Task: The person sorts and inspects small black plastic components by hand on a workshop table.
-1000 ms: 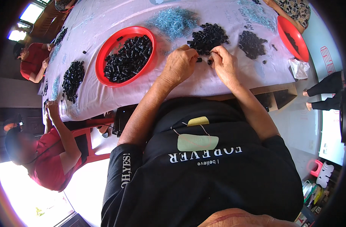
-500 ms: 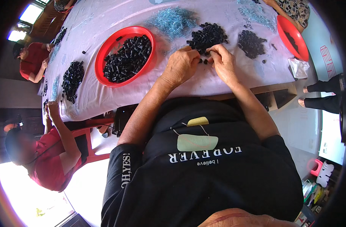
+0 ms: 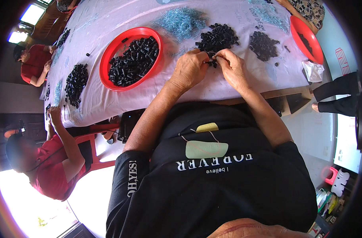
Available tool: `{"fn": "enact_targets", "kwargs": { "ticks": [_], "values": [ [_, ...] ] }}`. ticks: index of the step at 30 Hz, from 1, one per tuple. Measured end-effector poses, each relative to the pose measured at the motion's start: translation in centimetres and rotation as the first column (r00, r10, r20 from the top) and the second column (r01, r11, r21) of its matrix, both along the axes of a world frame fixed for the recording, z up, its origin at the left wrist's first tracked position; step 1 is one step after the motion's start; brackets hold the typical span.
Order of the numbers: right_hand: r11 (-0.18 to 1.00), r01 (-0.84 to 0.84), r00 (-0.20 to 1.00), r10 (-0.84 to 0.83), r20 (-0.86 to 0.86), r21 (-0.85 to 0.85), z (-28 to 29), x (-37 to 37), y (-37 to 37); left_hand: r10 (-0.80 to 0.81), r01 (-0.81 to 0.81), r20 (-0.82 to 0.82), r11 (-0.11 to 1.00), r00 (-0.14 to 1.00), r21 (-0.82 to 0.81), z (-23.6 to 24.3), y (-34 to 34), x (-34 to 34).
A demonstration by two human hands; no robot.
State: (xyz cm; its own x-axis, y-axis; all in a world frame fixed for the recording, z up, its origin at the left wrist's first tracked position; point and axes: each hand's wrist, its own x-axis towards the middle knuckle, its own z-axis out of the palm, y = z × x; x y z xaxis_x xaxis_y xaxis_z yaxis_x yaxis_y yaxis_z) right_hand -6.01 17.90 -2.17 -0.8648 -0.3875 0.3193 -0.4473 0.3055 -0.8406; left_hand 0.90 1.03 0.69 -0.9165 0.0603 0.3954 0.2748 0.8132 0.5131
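Note:
Near the front edge of the cloth-covered table (image 3: 183,95), my left hand (image 3: 189,69) pinches at a small black piece (image 3: 210,63). My right hand (image 3: 230,69) has thumb and forefinger pressed together beside it, almost touching the left fingertips; what these hold is too small to make out. A heap of short black pieces (image 3: 216,39) lies just beyond my fingers, with light blue, thin small pieces (image 3: 180,23) farther back. A red basin (image 3: 106,69) full of black pieces stands left of my hands.
Other black heaps (image 3: 76,83) (image 3: 263,46) flank the work area. A red tray (image 3: 311,55) and crumpled white bag (image 3: 312,71) sit at the right. A co-worker in red (image 3: 54,170) works at the left, another (image 3: 30,67) beyond. A person in black trousers (image 3: 335,97) stands at the right.
My hands have drawn slightly closer together, the right fingertips shifting left toward the left ones. At the right, the standing person's legs have shifted toward the table.

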Motion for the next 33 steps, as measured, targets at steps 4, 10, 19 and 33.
{"fn": "enact_targets", "kwargs": {
  "ticks": [4,10,19,33],
  "values": [
    [0.999,-0.038,0.999,0.039,0.032,-0.023,0.5,0.4,-0.1,0.113,-0.114,-0.082,0.993,0.99,-0.012,-0.3,0.2,-0.1],
    [0.987,-0.04,0.994,0.056,0.097,-0.157,0.4,0.2,-0.2,-0.01,0.007,-0.114,1.0,0.993,-0.031,-0.5,0.7,-0.3],
    [0.989,-0.028,0.991,0.047,0.128,-0.144,0.5,0.1,-0.1,-0.019,0.01,-0.148,0.998,0.989,-0.065,-1.1,1.4,-0.3],
    [0.972,0.038,0.978,0.011,0.208,-0.23,0.7,-0.1,-0.1,0.044,-0.043,-0.164,0.999,0.986,0.008,-0.8,1.0,-0.5]
  ]
}}
